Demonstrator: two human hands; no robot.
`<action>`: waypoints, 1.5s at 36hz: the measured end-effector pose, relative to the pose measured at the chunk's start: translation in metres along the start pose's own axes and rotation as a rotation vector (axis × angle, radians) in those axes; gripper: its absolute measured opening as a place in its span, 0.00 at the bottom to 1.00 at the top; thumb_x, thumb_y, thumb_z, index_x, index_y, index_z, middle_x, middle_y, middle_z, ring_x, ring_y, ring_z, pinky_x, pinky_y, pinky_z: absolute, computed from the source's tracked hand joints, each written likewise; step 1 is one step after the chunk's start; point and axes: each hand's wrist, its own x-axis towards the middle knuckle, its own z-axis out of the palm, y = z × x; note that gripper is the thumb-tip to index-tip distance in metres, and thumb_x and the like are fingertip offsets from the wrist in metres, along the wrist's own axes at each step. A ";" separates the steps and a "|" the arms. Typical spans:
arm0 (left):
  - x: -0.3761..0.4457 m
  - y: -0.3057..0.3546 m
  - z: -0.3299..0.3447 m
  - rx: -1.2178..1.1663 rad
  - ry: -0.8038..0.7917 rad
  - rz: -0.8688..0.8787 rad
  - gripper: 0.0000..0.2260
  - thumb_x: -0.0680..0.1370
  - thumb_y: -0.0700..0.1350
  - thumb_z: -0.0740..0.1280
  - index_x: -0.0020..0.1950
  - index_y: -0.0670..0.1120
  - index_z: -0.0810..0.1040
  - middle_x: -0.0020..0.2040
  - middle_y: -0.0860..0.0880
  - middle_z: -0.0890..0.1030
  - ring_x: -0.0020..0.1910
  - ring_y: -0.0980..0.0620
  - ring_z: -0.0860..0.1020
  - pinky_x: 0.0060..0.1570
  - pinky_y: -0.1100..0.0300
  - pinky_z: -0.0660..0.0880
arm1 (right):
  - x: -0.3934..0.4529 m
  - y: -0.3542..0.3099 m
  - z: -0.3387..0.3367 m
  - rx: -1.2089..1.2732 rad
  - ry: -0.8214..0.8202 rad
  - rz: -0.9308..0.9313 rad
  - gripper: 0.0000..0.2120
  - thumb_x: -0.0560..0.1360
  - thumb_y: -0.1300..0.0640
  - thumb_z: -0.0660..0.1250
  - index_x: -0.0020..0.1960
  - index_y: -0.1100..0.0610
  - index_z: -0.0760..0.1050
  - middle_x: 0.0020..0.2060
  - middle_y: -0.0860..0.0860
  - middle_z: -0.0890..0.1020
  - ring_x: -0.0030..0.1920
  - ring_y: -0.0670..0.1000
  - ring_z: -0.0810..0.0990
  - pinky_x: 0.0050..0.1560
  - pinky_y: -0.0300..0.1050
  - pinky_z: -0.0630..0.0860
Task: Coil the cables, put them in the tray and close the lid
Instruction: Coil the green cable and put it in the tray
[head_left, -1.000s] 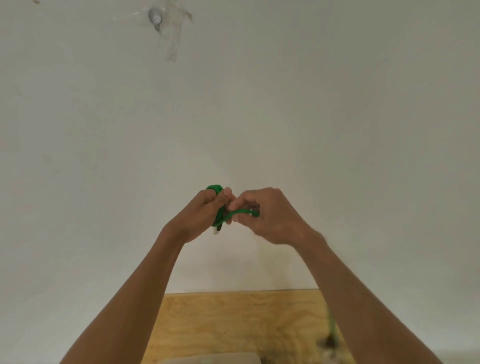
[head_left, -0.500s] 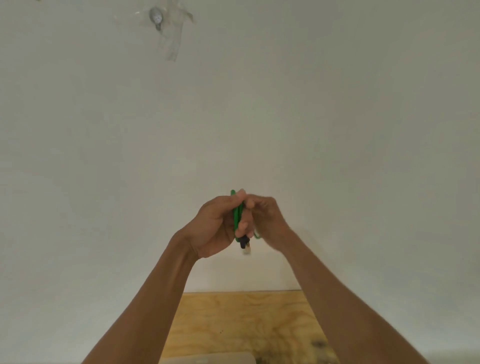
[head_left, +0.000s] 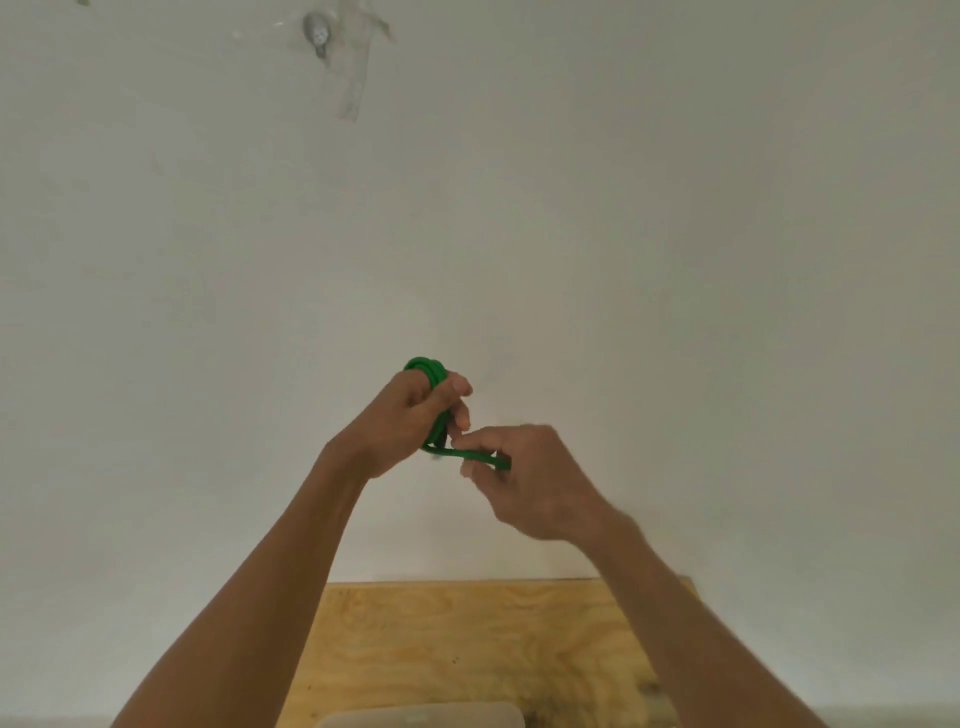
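Since half a second ago the hands have come apart: right hand (head_left: 535, 480) has dropped lower and to the right, drawing a short run of green cable (head_left: 434, 410) out of the bundle, and the dark plug end seen below the fists then is no longer visible. Background is a plain white wall (head_left: 675, 234) with a grey fixing under clear tape (head_left: 343, 57) high up left; a plywood table (head_left: 467, 644) fills the bottom, with the pale rounded edge of a tray (head_left: 421, 717) at the frame bottom, lid state hidden. Left hand (head_left: 410, 421) has fingers curled round the coiled loops, thumb pressed over them, coil poking out above the fist. Right thumb and forefinger pinch the loose strand, other fingers curled loosely. Cable is held in the air above the table, well apart from the tray.
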 end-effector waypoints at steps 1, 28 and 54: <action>-0.003 0.000 0.002 0.071 -0.035 -0.009 0.17 0.84 0.47 0.59 0.44 0.37 0.79 0.32 0.48 0.80 0.32 0.52 0.76 0.39 0.57 0.74 | 0.004 -0.005 -0.012 -0.118 -0.023 -0.031 0.12 0.77 0.51 0.68 0.60 0.45 0.81 0.49 0.42 0.85 0.39 0.44 0.77 0.49 0.43 0.77; -0.011 0.019 0.058 -0.397 0.214 -0.121 0.31 0.78 0.63 0.63 0.27 0.39 0.70 0.20 0.45 0.64 0.20 0.47 0.63 0.29 0.55 0.72 | 0.032 -0.003 -0.004 0.773 0.286 0.063 0.12 0.82 0.54 0.63 0.50 0.63 0.76 0.32 0.64 0.79 0.28 0.63 0.78 0.27 0.56 0.78; 0.004 -0.003 0.055 -0.253 0.792 -0.213 0.29 0.80 0.63 0.57 0.37 0.39 0.76 0.29 0.47 0.74 0.30 0.48 0.74 0.33 0.50 0.76 | 0.031 -0.022 0.004 0.267 0.274 0.146 0.10 0.79 0.58 0.67 0.59 0.54 0.83 0.47 0.49 0.85 0.44 0.42 0.82 0.43 0.24 0.74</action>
